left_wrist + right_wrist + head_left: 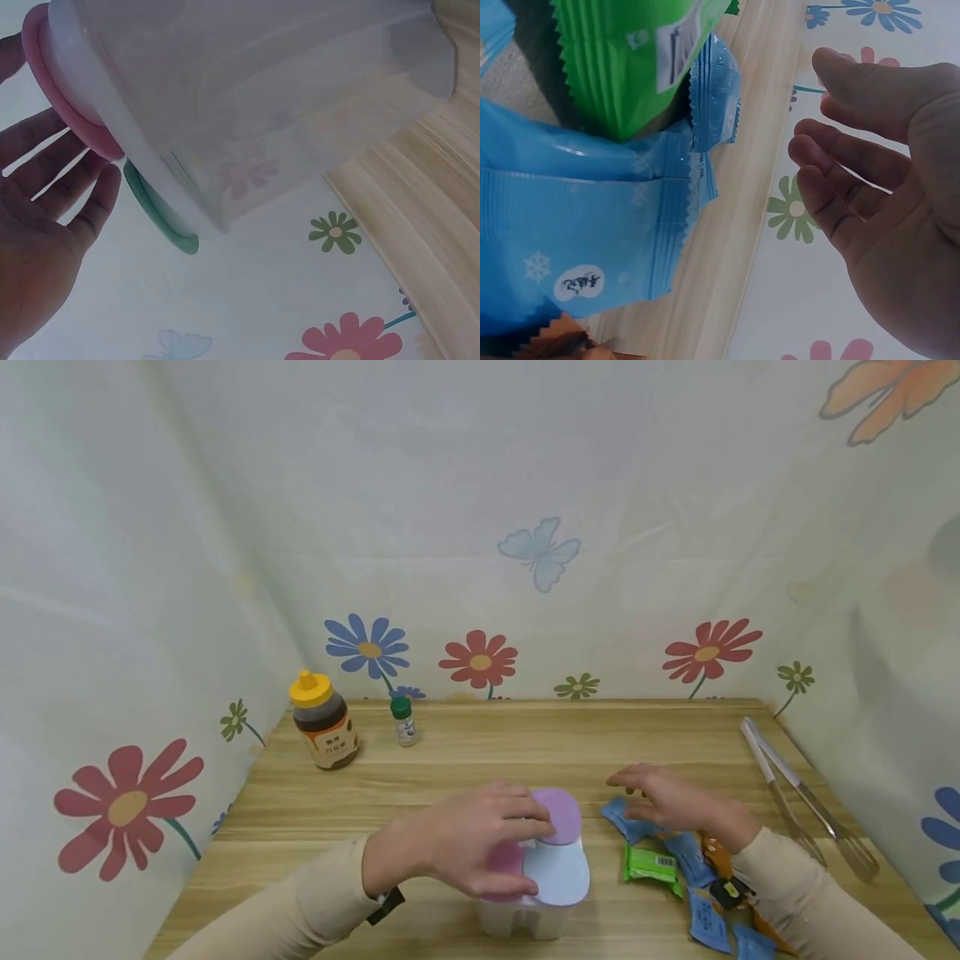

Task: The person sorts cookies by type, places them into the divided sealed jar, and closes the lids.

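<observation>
A clear plastic storage box [521, 922] with a lid of several coloured flaps stands near the table's front edge. Purple [558, 814], light blue [557, 872] and pink [504, 860] flaps show from above; a green flap [161, 214] shows in the left wrist view. My left hand [480, 835] rests over the lid, fingers spread by the pink flap. To the right, my right hand [675, 797] hovers over snack packets, its fingers loosely bent around nothing. Under it lie blue packets [577, 240], a green packet [651, 865] and orange ones [717, 857].
A yellow-capped squeeze bottle [326, 727] of dark sauce and a small green-capped shaker [404, 722] stand at the back left. Metal tongs [810, 797] lie along the right edge. Flower-printed cloth [525, 468] encloses the wooden table [525, 735] behind and at both sides.
</observation>
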A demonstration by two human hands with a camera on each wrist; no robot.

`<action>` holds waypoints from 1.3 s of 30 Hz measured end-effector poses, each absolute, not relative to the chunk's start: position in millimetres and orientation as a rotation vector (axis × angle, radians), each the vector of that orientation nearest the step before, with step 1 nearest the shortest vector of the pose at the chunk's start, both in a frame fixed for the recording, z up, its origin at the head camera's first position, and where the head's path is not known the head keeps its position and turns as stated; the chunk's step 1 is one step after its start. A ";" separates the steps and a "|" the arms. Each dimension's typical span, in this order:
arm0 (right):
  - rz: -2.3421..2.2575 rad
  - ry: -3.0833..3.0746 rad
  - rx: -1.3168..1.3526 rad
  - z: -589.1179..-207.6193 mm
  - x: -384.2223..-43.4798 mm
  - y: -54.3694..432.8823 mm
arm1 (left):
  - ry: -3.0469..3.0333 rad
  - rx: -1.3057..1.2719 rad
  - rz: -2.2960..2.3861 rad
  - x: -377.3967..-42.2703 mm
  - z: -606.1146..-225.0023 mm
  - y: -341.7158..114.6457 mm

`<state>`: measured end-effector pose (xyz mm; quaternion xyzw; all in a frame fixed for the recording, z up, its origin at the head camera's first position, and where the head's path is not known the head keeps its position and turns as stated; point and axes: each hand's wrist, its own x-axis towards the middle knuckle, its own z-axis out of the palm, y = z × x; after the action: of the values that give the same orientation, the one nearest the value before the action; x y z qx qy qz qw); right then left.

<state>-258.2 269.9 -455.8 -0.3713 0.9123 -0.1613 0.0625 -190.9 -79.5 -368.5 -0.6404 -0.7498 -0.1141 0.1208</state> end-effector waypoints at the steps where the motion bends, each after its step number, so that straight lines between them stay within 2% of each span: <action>1: -0.484 2.756 -1.118 -456.9 -258.6 270.0 | -2.194 -1.874 -0.345 -190.0 -368.8 -79.3; 23: -0.393 2.702 -1.110 -464.3 -258.7 275.4 | -2.215 -1.909 -0.202 -175.5 -377.1 -69.0; 39: -0.377 2.661 -1.027 -473.1 -260.2 274.5 | -2.264 -1.802 -0.100 -165.1 -378.3 -61.0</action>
<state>-260.2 274.5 -473.1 -0.3538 0.9168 -0.1300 0.1319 -165.1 -61.0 -378.3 -0.6177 -0.7761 -0.0344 0.1226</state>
